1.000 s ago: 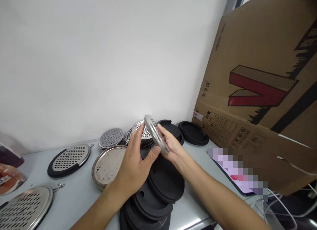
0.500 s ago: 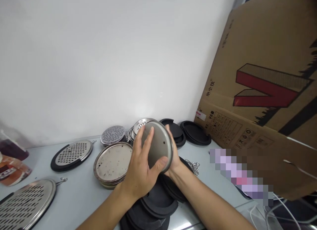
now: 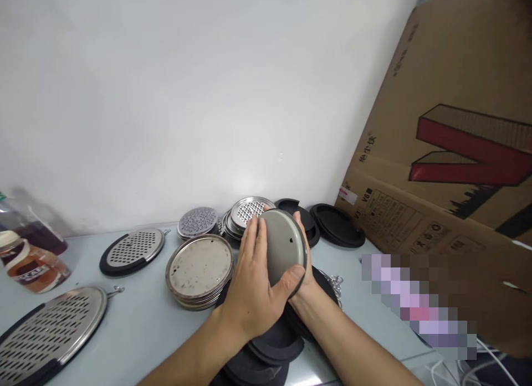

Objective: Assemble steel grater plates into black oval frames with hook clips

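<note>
Between my two hands is a round grey metal disc [image 3: 279, 245] with a raised rim and a small hole near its right edge. My left hand [image 3: 254, 292] lies over its front, fingers together on the left side and thumb across the lower right. From behind and below, my right hand [image 3: 306, 278] grips it; most of those fingers are hidden. Left of the hands stands a stack of round metal plates [image 3: 199, 267], the top one stained. Black ring-shaped holders [image 3: 276, 344] are piled under my wrists. Behind the disc sit round grater plates [image 3: 249, 210].
Two graters with black rims, one nearer [image 3: 54, 330] and one farther [image 3: 133, 247], lie at left. Bottles [image 3: 35, 264] stand at the left edge. More black holders [image 3: 336, 225] and a chain [image 3: 334, 286] lie at right, beside a large cardboard box [image 3: 457, 70].
The view has shifted a little, so everything sits slightly farther right. Both hands still hold the metal disc, now turned a little more toward the camera.
</note>
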`<state>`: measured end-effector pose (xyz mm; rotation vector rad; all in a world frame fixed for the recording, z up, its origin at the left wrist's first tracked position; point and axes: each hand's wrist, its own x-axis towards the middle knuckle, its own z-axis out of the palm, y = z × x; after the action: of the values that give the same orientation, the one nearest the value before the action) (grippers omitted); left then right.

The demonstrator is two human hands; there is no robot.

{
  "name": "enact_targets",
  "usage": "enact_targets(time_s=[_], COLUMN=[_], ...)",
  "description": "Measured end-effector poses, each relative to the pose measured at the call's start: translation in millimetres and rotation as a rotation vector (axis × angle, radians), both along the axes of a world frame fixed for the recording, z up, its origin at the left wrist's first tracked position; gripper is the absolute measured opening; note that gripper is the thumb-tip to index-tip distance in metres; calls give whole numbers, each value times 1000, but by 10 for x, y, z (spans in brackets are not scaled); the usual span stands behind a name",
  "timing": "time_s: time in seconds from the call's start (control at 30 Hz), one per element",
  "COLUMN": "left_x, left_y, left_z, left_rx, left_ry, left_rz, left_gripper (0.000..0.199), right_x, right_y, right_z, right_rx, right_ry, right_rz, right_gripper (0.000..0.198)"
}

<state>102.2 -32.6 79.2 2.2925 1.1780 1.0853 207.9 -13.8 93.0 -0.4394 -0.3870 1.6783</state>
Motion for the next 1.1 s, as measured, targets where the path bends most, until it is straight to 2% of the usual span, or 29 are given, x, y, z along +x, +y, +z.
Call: enact_targets(time_s=[0.17,0.33,0.53,0.6,0.7,0.83,0.93,1.1], left_x=[-23,-17,-15,-39,-83,-110,-104,-100], left_y=[24,-12,-14,2,17,-10,-36,-19], left_z=[5,88,109,109,113,112,103,81], left_rx=[89,64,121,153,104,29,27,40], left_ry=[-11,-46,-116,-139,-179,-182,-184,-190], left_rz=[49,19,7,9,10,-25,-62,-52], left_gripper=[75,76,76,69,60,70,72,73], right_x=[-28,1,104,110,80,44,53,46], right_y=[-70,-114,-144,-171,-210,-219,-206,-205], right_z=[22,14,13,26,34,27,35,63], right_rx=[49,208,293,314,324,352,385,377], right_ry=[-56,-65,-119,-134,-159,-193,-199,-220], right_rz=[-9,-42,42,56,24,-22,-18,-27], right_gripper=[54,59,73,78,76,81,90,91])
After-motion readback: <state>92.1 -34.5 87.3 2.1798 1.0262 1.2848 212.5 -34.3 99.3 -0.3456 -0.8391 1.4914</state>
